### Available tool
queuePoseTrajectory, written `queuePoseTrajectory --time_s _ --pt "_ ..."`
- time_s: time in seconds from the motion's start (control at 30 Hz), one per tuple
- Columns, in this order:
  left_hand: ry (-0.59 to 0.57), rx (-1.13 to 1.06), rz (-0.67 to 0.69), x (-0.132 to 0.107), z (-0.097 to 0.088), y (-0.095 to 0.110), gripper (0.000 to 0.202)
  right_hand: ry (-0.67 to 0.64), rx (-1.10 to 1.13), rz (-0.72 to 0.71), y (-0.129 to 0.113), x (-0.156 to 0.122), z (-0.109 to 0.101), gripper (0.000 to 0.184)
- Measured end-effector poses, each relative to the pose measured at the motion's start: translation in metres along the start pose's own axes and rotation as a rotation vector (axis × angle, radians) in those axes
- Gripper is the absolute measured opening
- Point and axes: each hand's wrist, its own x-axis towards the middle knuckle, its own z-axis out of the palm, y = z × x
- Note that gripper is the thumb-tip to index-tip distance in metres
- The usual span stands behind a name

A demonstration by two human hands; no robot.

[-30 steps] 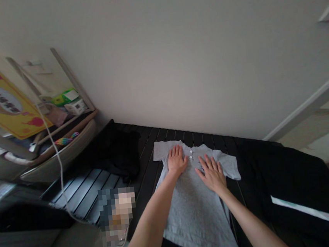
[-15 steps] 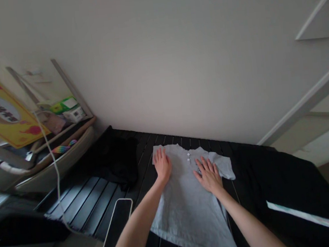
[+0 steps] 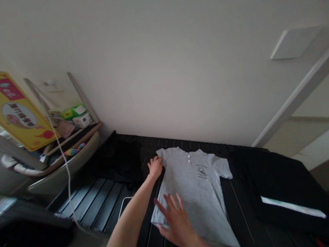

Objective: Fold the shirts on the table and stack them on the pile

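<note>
A grey short-sleeved T-shirt (image 3: 196,198) with small white buttons and a small black chest print lies flat on a black slatted surface (image 3: 102,199). My left hand (image 3: 155,168) rests at the shirt's left edge just below the sleeve, with its fingers on the cloth. My right hand (image 3: 175,223) lies spread over the lower left part of the shirt, near the hem. Its fingers point left and hold nothing.
A black cloth (image 3: 116,163) lies left of the shirt, and a black garment with a white stripe (image 3: 290,196) lies to its right. A phone (image 3: 124,205) sits mostly hidden behind my left arm. A white cable (image 3: 65,164) hangs beside a beige tray (image 3: 66,164).
Both hands have left the shirt's chest, uncovering the print. My left hand moved to the shirt's left edge, and my right hand moved down towards the hem. The view tilted slightly.
</note>
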Motion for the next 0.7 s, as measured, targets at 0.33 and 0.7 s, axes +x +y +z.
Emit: queuePoseTrajectory --time_s 0.33,0.7 --pt "0.078 -0.165 0.035 0.001 -0.027 -0.004 0.041 0.129 0.053 0.177 -0.032 -0.029 0.024 0.025" --pt "0.042 -0.229 0.380 -0.029 0.002 0.091 0.054 0.305 -0.056 0.435 0.001 -0.086 0.007 0.059"
